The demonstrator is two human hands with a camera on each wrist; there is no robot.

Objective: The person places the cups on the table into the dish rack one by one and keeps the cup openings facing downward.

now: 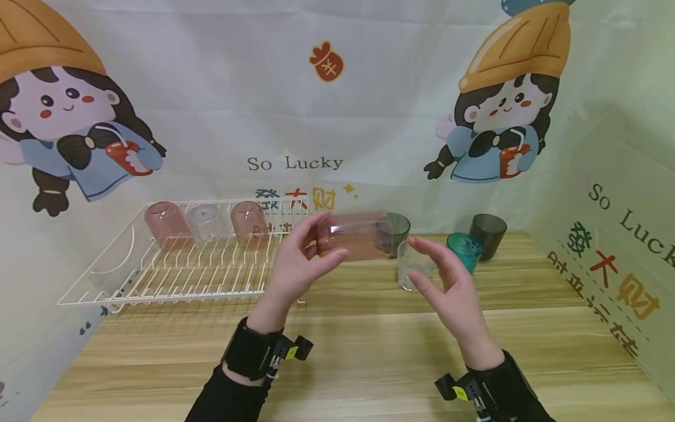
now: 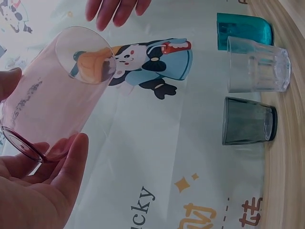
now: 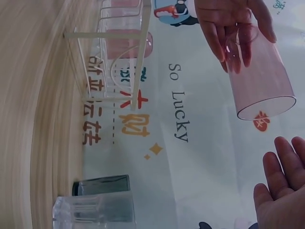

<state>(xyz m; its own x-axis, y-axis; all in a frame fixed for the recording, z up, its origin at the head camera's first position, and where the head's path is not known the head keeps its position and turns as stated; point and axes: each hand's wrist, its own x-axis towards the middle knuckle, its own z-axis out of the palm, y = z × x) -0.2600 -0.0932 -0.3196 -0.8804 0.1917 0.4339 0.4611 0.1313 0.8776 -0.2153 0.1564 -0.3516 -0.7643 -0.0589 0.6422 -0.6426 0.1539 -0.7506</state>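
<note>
My left hand (image 1: 297, 258) grips a pink transparent glass (image 1: 353, 234) by its base end. The glass lies sideways in the air, its open rim toward the right. In the left wrist view the fingers and thumb curl round the base of the pink glass (image 2: 57, 90). My right hand (image 1: 456, 287) is apart from it, thumb and fingers spread, holding nothing. Behind the right hand stand a clear glass (image 1: 408, 275) and a teal glass (image 1: 465, 251). In the right wrist view the right fingers (image 3: 279, 167) are extended below the pink rim.
A white wire rack (image 1: 200, 287) at the left bears two pink glasses (image 1: 166, 223) and a clear one (image 1: 207, 223), upside down. Dark grey glasses stand at the back: one (image 1: 398, 234) behind the clear glass, another (image 1: 488, 234) beside the teal one. A printed cloth (image 1: 369, 117) hangs behind.
</note>
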